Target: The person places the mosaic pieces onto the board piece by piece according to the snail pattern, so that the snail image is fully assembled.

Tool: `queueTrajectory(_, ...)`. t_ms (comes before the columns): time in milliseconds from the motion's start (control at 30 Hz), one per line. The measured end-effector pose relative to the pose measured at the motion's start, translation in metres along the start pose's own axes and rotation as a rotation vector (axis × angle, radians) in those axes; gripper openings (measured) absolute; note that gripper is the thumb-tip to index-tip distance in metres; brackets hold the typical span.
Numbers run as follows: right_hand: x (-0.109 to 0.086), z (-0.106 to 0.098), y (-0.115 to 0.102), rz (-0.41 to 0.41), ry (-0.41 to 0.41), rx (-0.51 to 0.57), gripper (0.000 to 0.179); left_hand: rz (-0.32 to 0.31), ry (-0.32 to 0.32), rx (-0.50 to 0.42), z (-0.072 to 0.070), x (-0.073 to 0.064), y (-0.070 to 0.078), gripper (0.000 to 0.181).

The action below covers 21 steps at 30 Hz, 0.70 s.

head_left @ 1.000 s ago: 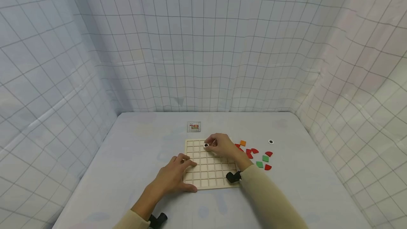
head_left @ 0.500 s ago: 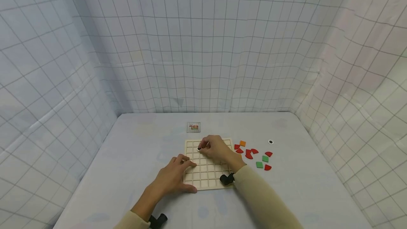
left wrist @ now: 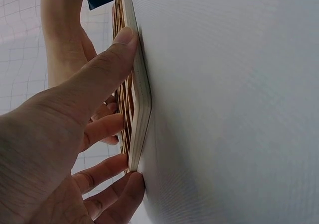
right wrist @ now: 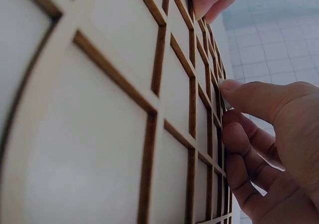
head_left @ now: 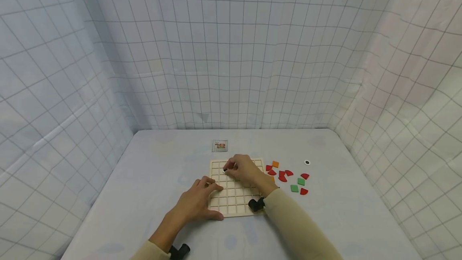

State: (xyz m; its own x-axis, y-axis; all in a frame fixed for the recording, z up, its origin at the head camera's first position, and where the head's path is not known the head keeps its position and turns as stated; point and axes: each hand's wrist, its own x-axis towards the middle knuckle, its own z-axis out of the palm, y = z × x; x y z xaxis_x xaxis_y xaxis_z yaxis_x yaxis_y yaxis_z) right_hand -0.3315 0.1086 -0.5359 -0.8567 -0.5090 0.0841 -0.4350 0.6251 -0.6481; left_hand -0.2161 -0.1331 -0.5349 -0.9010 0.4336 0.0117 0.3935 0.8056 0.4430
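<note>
A pale wooden board (head_left: 236, 201) with a grid of square recesses lies on the table. My right hand (head_left: 242, 168) is over its back left part and pinches a small white disc (head_left: 224, 171) with a black centre between thumb and fingertips. In the right wrist view the thumb and fingers meet right at the grid ridges, and the disc is mostly hidden. My left hand (head_left: 197, 199) rests on the left side of the board, fingers spread, some over the grid and others at the rim. Its thumb (left wrist: 124, 37) lies along the near edge.
Right of the board lie several red quarter-round pieces (head_left: 282, 179), two green squares (head_left: 294, 188) and orange pieces (head_left: 275, 164). Another black-and-white disc (head_left: 307, 162) is farther right. Behind the board lies a small picture card (head_left: 219, 145). Gridded white curtains (head_left: 231, 71) enclose the table.
My right hand has moved left and slightly nearer over the board with the disc, then stayed almost still. An orange piece shows beside the right wrist. The left hand keeps its place.
</note>
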Motion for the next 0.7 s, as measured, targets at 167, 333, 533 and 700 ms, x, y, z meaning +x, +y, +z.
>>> queueTrajectory(167,0.002,0.000,-0.002,-0.001,-0.009,0.004,0.007,0.001,0.002,0.000,0.000,0.000,0.000,0.090)
queueTrajectory(333,0.007,0.001,0.003,-0.050,0.003,-0.015,0.007,0.001,0.001,-0.005,-0.001,0.000,0.001,0.091)
queueTrajectory(533,0.013,0.008,0.018,-0.150,0.042,-0.039,0.009,-0.001,0.004,-0.010,-0.001,0.000,0.001,0.091)
queueTrajectory(700,0.013,0.010,0.017,-0.142,0.042,-0.017,0.011,-0.008,0.000,-0.018,-0.001,-0.001,0.001,0.090)
